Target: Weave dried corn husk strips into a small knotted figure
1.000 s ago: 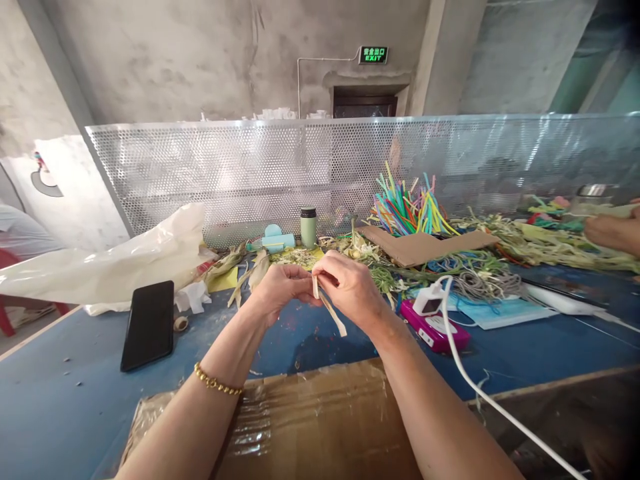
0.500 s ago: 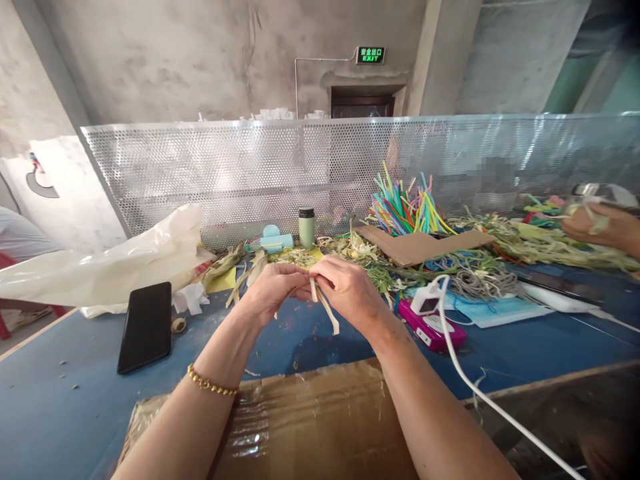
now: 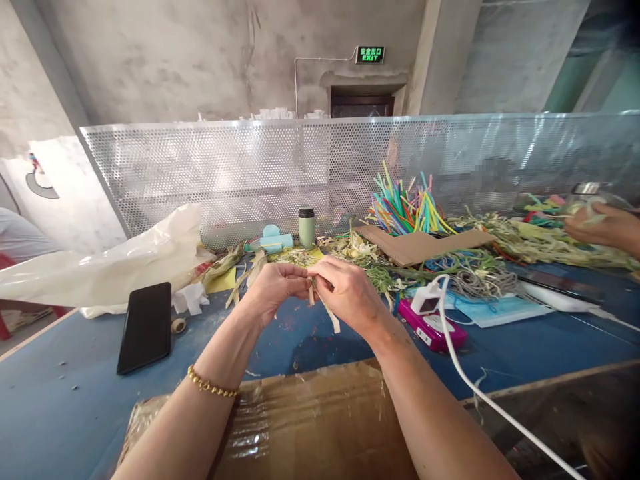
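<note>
My left hand (image 3: pixel 276 291) and my right hand (image 3: pixel 346 287) meet above the blue table (image 3: pixel 300 350), fingertips pinched together. Between them they grip a pale, dry husk strip (image 3: pixel 332 317), whose loose end hangs below my right hand. A short end of strip also shows between the fingertips; the rest is hidden by my fingers. Just behind my hands lie green and straw-coloured husk scraps (image 3: pixel 357 248). A cardboard piece (image 3: pixel 320 420) lies under my forearms.
A black phone (image 3: pixel 145 328) and a wooden-looking spool (image 3: pixel 178 325) lie left. Right are a magenta box (image 3: pixel 433 327) with a white cable, a blue mask (image 3: pixel 500 311) and colourful pipe cleaners (image 3: pixel 405 207). A green bottle (image 3: pixel 307 228) stands behind. Another person's hand (image 3: pixel 600 225) works at far right.
My fingers have shifted slightly around the strip, and its short end between them now looks shorter and darker. The other person's hand at far right has moved a little.
</note>
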Available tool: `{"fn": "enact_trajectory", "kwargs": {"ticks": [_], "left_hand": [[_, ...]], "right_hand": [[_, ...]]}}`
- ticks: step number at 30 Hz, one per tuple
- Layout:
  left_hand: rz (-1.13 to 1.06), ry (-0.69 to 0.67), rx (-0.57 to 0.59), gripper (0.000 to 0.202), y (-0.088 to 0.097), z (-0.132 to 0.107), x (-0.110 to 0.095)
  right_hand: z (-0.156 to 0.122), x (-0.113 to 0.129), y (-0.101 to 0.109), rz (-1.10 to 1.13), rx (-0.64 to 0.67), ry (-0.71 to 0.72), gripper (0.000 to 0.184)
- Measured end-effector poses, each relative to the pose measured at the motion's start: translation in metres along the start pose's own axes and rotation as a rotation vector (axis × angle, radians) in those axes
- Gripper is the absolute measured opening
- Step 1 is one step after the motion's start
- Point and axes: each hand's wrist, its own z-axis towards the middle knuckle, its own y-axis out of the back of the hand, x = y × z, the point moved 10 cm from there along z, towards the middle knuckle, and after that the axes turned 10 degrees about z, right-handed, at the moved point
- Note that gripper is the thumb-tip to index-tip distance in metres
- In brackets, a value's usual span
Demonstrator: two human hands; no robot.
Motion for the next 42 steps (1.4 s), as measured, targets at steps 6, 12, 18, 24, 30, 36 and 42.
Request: {"fn": "enact_trajectory", "kwargs": {"ticks": [6,12,18,24,30,36,42], "left_hand": [[0.014,-0.011,-0.054,0.002,0.004,0.000,-0.003],[0.060,-0.047,-0.157,0.006,0.017,0.001,-0.003],[-0.106,-0.125,-0.238,0.012,0.024,0.000,-0.009],[-0.053,-0.191,-0.275,0.015,0.020,-0.002,-0.016],[-0.073,-0.222,-0.229,0.029,0.007,-0.003,-0.014],[-0.062,-0.234,-0.241,0.031,0.000,-0.004,-0.013],[0.058,-0.231,-0.228,0.015,0.002,-0.005,-0.019]], "right_hand": [[-0.003,-0.018,0.024,0.032,-0.231,-0.130,0.014],[-0.004,-0.026,0.023,0.039,-0.229,-0.191,0.014],[-0.008,-0.022,0.037,0.040,-0.373,-0.205,0.015],[-0.007,-0.031,0.020,0.158,-0.277,-0.309,0.014],[-0.011,-0.052,0.002,0.338,-0.245,-0.456,0.005],[-0.015,-0.062,0.000,0.399,-0.274,-0.512,0.009],[-0.017,-0.063,-0.005,0.503,-0.222,-0.578,0.012]]}}
